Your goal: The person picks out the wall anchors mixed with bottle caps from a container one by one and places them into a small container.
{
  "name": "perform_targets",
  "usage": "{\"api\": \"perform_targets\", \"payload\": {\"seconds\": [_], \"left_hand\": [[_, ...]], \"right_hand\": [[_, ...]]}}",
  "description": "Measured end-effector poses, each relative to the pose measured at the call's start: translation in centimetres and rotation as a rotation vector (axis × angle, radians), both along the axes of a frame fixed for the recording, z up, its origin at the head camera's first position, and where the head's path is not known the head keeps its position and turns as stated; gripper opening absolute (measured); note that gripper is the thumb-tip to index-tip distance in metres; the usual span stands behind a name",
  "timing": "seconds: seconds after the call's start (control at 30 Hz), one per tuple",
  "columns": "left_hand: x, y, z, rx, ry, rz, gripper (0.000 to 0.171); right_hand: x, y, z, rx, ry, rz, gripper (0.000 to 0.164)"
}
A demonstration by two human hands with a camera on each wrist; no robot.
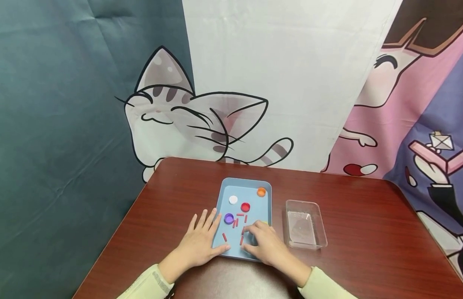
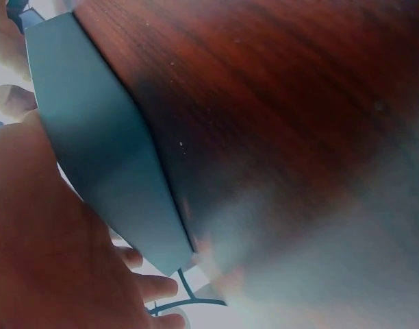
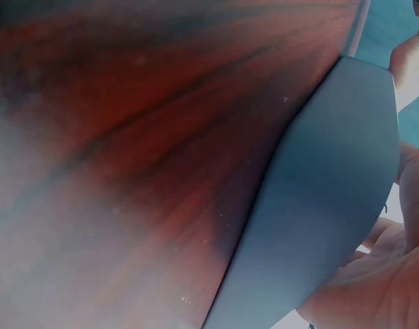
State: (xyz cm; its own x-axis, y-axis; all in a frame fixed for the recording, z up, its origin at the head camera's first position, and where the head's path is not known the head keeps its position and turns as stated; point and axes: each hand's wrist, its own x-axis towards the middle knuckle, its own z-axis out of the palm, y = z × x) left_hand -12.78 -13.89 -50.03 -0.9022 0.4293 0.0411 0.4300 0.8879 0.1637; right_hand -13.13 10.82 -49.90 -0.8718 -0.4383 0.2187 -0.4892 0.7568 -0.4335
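Red sticks [image 1: 225, 237], left hand [image 1: 200, 242] spread, right hand [image 1: 268, 245] half-open, both empty, yellow piece [image 1: 265, 223] mostly hidden

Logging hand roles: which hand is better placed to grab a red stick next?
Probably the right hand: its curved fingers sit beside red sticks, while the left hand spreads at the edge of the blue tray.

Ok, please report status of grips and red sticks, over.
Left grip at blue tray, fingers spread. Right grip over tray, thumb and forefinger apart. Red sticks lie loose; purple cap beside some.
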Motion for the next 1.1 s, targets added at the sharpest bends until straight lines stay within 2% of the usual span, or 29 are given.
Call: {"api": "perform_targets", "payload": {"seconds": [0.27,0.5,0.67,0.83,1.1], "left_hand": [[0.0,0.1,0.1,-0.013,0.003,0.003,0.096],[0.0,0.1,0.1,-0.028,-0.005,0.001,0.096],[0.0,0.1,0.1,-0.045,0.004,-0.002,0.097],[0.1,0.0,-0.1,-0.047,0.004,-0.006,0.096],[0.0,0.0,-0.2,-0.059,0.021,-0.003,0.097]], "right_hand": [[0.0,-0.3,-0.4,0.084,0.008,-0.009,0.037],[0.0,-0.7,-0.6,0.118,0.059,-0.021,0.035],[0.0,-0.9,-0.4,0.146,0.059,-0.022,0.036],[0.1,-1.0,-0.3,0.160,0.049,-0.024,0.036],[-0.1,-1.2,-0.4,0.149,0.083,-0.030,0.034]]}}
